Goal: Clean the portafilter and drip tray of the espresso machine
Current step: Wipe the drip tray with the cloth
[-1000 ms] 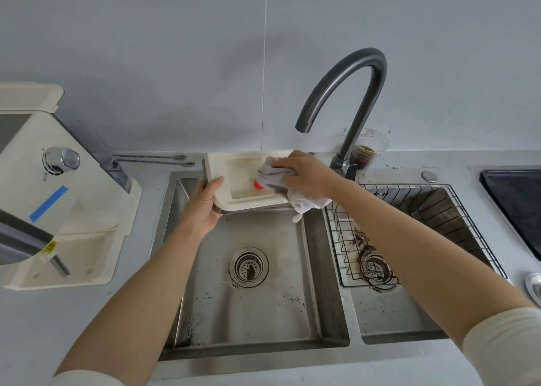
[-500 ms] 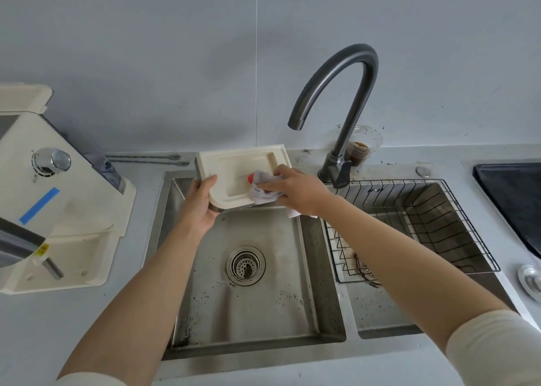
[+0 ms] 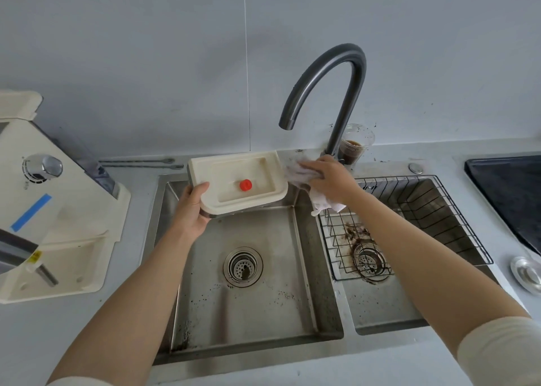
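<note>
At nine o'clock in the view a cream espresso machine (image 3: 58,210) stands on the grey worktop (image 3: 87,341), a strip of blue tape on its side. Behind the sink, at about ten o'clock, two thin metal utensils (image 3: 137,163) lie along the wall. The left hand (image 3: 191,210) holds the cream drip tray (image 3: 234,180) tilted above the far edge of the left basin (image 3: 248,312), its grip clamped on the tray's near-left corner, thumb on the upper face and fingers underneath. A small red cap (image 3: 245,184) sits in the tray's recess. Below, at six o'clock from the tray, is the round drain strainer (image 3: 243,266), with dark specks scattered over the basin floor. The dark curved faucet (image 3: 330,78) rises at one o'clock from the tray. At its base the right hand (image 3: 328,180) has its grip closed on a bunched white cloth (image 3: 325,204), just beside the tray's right edge; whether cloth and tray touch cannot be told. A clear cup (image 3: 355,144) of brown liquid stands behind the faucet. A wire rack (image 3: 439,210) fills the right basin, coffee grounds (image 3: 355,232) smeared near its drain. At three o'clock lies a black hob (image 3: 509,195).
</note>
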The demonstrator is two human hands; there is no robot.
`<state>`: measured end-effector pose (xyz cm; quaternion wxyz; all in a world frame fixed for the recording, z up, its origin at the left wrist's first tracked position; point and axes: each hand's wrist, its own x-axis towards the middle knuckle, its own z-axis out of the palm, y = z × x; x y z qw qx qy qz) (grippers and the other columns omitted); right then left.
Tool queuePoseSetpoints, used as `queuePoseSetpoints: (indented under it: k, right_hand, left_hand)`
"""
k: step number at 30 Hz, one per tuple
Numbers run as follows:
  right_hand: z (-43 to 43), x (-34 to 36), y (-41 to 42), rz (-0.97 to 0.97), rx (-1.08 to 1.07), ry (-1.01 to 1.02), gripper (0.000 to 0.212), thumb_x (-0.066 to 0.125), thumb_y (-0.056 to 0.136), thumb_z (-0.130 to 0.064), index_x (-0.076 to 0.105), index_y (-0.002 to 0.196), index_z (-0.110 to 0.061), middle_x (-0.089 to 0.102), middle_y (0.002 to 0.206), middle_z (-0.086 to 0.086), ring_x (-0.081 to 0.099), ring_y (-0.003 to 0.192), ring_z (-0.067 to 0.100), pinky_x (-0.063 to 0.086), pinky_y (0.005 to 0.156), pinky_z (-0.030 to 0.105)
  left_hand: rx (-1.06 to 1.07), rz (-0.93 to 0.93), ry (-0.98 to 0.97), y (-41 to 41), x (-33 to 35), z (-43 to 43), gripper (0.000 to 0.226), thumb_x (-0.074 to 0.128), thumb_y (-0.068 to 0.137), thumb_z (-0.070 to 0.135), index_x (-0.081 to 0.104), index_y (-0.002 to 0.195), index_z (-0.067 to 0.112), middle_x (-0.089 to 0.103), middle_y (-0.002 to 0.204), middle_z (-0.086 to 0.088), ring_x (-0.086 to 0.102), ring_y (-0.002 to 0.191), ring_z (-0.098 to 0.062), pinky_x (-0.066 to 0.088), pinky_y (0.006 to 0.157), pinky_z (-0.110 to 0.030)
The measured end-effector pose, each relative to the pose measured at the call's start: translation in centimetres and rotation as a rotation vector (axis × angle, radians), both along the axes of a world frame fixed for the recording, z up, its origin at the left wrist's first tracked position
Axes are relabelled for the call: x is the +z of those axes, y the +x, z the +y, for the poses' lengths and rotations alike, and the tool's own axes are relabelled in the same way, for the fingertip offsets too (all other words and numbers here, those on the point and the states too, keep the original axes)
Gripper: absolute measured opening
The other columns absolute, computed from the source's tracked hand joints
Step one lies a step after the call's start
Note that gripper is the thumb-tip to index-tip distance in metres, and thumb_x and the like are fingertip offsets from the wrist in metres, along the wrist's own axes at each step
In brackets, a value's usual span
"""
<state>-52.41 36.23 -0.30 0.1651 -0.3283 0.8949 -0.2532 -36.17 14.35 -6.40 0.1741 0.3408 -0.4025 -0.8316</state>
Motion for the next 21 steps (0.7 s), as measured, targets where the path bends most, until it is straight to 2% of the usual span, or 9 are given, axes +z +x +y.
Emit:
queuePoseSetpoints:
  k: [2, 4, 7, 10, 12, 13, 16, 19, 21]
  right_hand:
    - [0.9, 0.3, -0.3, -0.144, -0.122, -0.175, 0.045, 0.048, 0.09, -0.006, 0.048, 0.134, -0.018, 0.058, 0.119, 0.004, 0.057, 0.089, 0.012, 0.047, 0.078, 0.019]
    - [1.7, 0.5, 0.0, -0.213, -0.201, -0.292, 0.043, 0.047, 0.09, -0.004, 0.048, 0.133, -0.012, 0.063, 0.108, 0.003, 0.058, 0.081, 0.008, 0.049, 0.073, 0.016]
    - [2.2, -0.2, 1.0, -0.475, -0.403, -0.518, 0.035, 0.044, 0.095, -0.011, 0.048, 0.129, -0.014, 0.062, 0.091, 0.001, 0.058, 0.073, 0.012, 0.051, 0.073, 0.025]
    - [1.4, -0.9, 2.8, -0.8, -0.653, -0.693, 0.029, 0.04, 0.097, -0.021, 0.049, 0.124, -0.015, 0.06, 0.097, 0.008, 0.058, 0.074, 0.015, 0.054, 0.069, 0.03]
    - [0.3, -1.1, 4.5, -0.976, -0.752, -0.726, 0.027, 0.039, 0.098, -0.023, 0.049, 0.12, -0.012, 0.059, 0.093, 0.009, 0.056, 0.068, 0.015, 0.054, 0.059, 0.028]
    - [-0.4, -1.3, 5.3, -1.042, -0.779, -0.725, 0.027, 0.038, 0.098, -0.023, 0.05, 0.119, -0.01, 0.058, 0.089, 0.008, 0.056, 0.067, 0.015, 0.054, 0.06, 0.029]
    - [-2.9, -1.6, 7.7, -1.101, -0.739, -0.715, 0.026, 0.038, 0.098, -0.019, 0.048, 0.12, -0.009, 0.058, 0.091, 0.008, 0.059, 0.08, 0.019, 0.053, 0.077, 0.034]
    - [-5.6, -1.5, 9.3, -1.18, -0.778, -0.803, 0.021, 0.038, 0.097, -0.016, 0.048, 0.113, -0.009, 0.059, 0.096, 0.008, 0.059, 0.087, 0.019, 0.05, 0.082, 0.034]
    - [-7.2, -1.4, 9.7, -1.201, -0.85, -0.825, 0.024, 0.043, 0.092, -0.022, 0.05, 0.112, -0.012, 0.059, 0.11, 0.008, 0.058, 0.097, 0.022, 0.048, 0.091, 0.036]
  left_hand:
    - [0.023, 0.002, 0.032, 0.3, -0.2, 0.0, 0.043, 0.05, 0.091, 0.016, 0.042, 0.132, 0.012, 0.06, 0.12, -0.006, 0.061, 0.096, -0.019, 0.058, 0.069, -0.029]
    - [0.055, 0.005, 0.09, 0.3, -0.4, 0.3, 0.037, 0.051, 0.091, 0.017, 0.045, 0.127, 0.015, 0.058, 0.126, -0.008, 0.06, 0.105, -0.023, 0.052, 0.087, -0.037]
    - [0.1, 0.034, 0.149, -0.2, -0.3, 0.9, 0.037, 0.051, 0.091, 0.018, 0.047, 0.128, 0.015, 0.057, 0.13, -0.008, 0.055, 0.118, -0.026, 0.044, 0.1, -0.042]
    - [0.144, 0.109, 0.186, -1.0, 0.6, 2.0, 0.044, 0.051, 0.09, 0.019, 0.045, 0.133, 0.016, 0.061, 0.124, -0.005, 0.061, 0.107, -0.02, 0.052, 0.09, -0.034]
    - [0.185, 0.144, 0.235, -1.7, 1.1, 2.7, 0.044, 0.053, 0.088, 0.019, 0.048, 0.132, 0.017, 0.065, 0.114, -0.002, 0.068, 0.091, -0.015, 0.056, 0.08, -0.031]
    - [0.213, 0.15, 0.257, -2.1, 1.1, 2.9, 0.044, 0.054, 0.087, 0.018, 0.048, 0.131, 0.017, 0.066, 0.11, -0.001, 0.07, 0.084, -0.014, 0.056, 0.079, -0.03]
    - [0.173, 0.166, 0.258, -2.8, 1.3, 3.9, 0.043, 0.052, 0.089, 0.021, 0.047, 0.131, 0.013, 0.064, 0.111, -0.005, 0.065, 0.09, -0.018, 0.051, 0.087, -0.035]
    - [0.066, 0.162, 0.135, -3.0, 1.6, 5.6, 0.018, 0.043, 0.092, 0.018, 0.057, 0.103, 0.013, 0.067, 0.092, -0.005, 0.065, 0.082, -0.017, 0.053, 0.076, -0.033]
    - [0.088, 0.115, 0.078, -3.1, 1.7, 6.0, 0.018, 0.043, 0.092, 0.015, 0.057, 0.102, 0.009, 0.068, 0.09, -0.007, 0.066, 0.08, -0.017, 0.053, 0.07, -0.029]
